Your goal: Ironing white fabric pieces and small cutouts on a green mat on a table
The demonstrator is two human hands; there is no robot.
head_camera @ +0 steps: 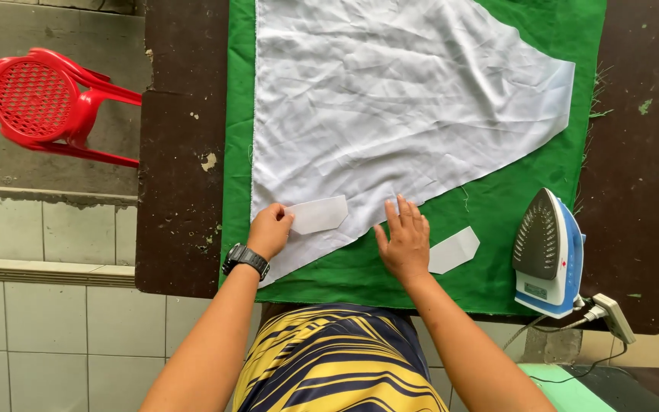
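Observation:
A large wrinkled white fabric (390, 99) lies on a green cloth (497, 206) spread over a dark brown table (181, 152). My left hand (268, 230), with a black watch on its wrist, pinches the left end of a small white pointed fabric piece (318, 214) lying on the white fabric's lower edge. My right hand (403, 238) rests flat, fingers apart, on the white fabric's bottom corner. A second small white pointed piece (454, 250) lies on the green cloth just right of my right hand.
A blue and white electric iron (549, 255) stands on its heel at the table's right front, its cord running to a white plug (612, 315). A red plastic chair (47, 103) stands on the floor to the left. Tiled floor lies below.

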